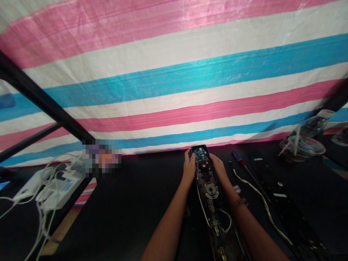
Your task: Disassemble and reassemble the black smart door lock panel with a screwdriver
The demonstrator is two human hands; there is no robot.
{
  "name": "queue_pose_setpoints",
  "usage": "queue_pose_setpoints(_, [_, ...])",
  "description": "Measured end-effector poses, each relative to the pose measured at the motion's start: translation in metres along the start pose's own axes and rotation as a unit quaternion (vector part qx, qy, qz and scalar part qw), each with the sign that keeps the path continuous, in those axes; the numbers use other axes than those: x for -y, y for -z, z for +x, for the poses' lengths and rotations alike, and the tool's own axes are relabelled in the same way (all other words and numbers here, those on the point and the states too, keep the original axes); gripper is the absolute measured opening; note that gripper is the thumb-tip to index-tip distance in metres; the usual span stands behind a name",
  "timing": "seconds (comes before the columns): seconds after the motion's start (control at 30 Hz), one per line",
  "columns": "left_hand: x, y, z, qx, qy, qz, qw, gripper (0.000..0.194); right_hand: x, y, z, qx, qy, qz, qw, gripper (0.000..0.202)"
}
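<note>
A long, narrow, opened electronic device (211, 190) lies lengthwise in front of me, its inside facing up. At its far end shows a blue circuit board (201, 154); nearer to me are a round metal disc, thin white wires and brass-coloured parts. My left hand (189, 166) is closed on the left edge of the far end, its thumb close to the board. On the opposite edge my right hand (218, 166) is closed too, with its fingers partly hidden. Right of that hand lies a screwdriver (238, 158) with a blue and red handle, beside a whitish cable (258, 194).
A long black panel (282, 203) lies at the right on the black table (130, 210). Plastic cups (304, 146) and a clear bottle stand at the far right. White power strips (61, 188) with tangled cords are at the left. Striped sheeting (174, 79) hangs behind.
</note>
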State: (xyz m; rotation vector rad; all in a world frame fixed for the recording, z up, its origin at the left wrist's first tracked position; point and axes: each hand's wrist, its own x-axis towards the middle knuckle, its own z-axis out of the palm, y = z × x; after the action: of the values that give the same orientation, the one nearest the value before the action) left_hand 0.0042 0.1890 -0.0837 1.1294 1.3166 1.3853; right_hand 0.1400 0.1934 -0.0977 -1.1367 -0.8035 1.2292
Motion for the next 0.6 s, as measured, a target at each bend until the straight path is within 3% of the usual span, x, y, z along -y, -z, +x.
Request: queue_pose_setpoints(0.6, [0.0015,0.0009,0.0001,0.001,-0.008,-0.011,1.000,0.041,0.0005,0.0008,-0.0005,0.009,-0.006,-0.004,1.000,0.044])
